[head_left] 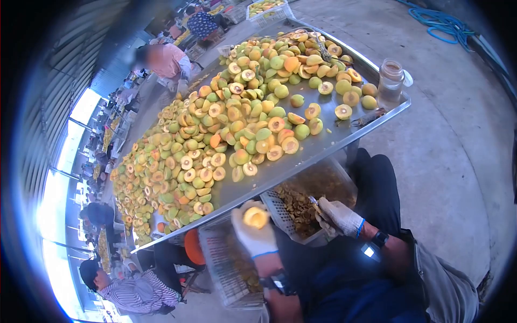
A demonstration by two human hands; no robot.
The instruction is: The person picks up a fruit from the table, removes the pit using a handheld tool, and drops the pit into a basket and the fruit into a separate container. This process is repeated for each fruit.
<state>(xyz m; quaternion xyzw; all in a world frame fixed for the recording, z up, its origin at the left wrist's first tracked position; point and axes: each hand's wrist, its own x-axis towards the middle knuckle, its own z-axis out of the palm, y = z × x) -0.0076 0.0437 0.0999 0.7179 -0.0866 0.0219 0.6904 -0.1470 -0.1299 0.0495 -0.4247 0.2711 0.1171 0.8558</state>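
My left hand [250, 232], in a white knit glove, has its fingers closed around a yellow apricot half [256, 218] with a hollow in its cut face. It is just off the near edge of the metal table [237, 191]. Lower right of the table edge, my gloved right hand [340, 216] is closed on a small metal-tipped hand tool [313, 200]; its exact kind is hard to make out. Below the tool sits a white crate [277, 211] holding brown pits [299, 210]. A heap of green-yellow apricots [215, 124], many halved with pits showing, covers much of the table.
A clear plastic jar [390, 81] stands at the table's right corner. Another white basket [215, 264] is under the near edge, left of my legs. Co-workers sit across the table [167, 62] and at lower left [137, 288]. A blue hose [441, 24] lies on the floor.
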